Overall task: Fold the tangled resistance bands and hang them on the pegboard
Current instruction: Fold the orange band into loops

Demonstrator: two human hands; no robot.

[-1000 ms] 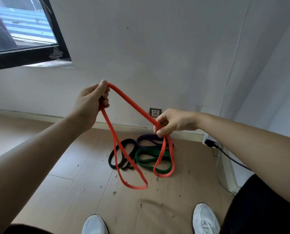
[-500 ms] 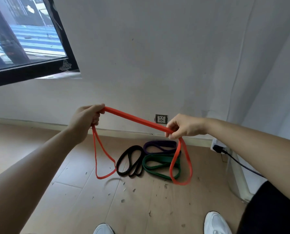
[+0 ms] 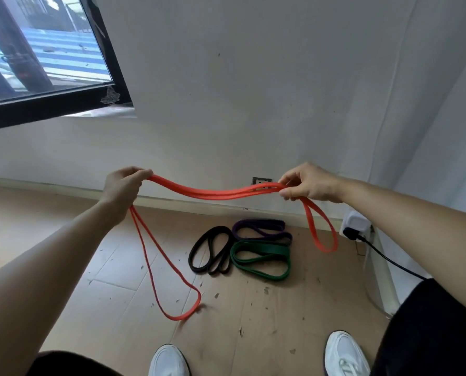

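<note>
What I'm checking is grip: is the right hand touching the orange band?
Touching. Head view: the right hand pinches the orange band in its fingertips.

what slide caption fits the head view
Left hand and right hand hold an orange band between them, above a black band, purple band and green band on the floor.

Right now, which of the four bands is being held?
The orange band: the left hand and right hand grip it, while the black band, purple band and green band lie on the floor.
</note>
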